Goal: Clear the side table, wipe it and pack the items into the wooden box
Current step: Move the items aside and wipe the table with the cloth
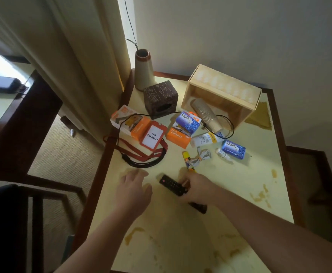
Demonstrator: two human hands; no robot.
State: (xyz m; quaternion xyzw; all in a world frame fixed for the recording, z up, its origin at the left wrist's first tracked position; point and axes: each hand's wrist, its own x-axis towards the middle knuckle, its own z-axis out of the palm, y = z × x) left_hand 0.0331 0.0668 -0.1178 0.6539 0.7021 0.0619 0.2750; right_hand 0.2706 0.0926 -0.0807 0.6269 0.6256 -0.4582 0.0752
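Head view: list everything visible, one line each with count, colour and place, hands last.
side table: 1, pale top, dark rim, stained brown
wooden box: 1, light wood, on its side, far right
paper cups: 1 stack, tan, lying half inside the box
cloth: 1, mustard, right of the box
vase: 1, beige, far left corner
cube box: 1, dark brown, before the vase
charger boxes: 2, orange and white, left-centre
badge: 1, red, with lanyard
soap boxes: 2, blue, centre and right
tube: 1, white, centre
remote: 1, black, near centre
left hand: 1, open above the table
right hand: 1, grips the remote
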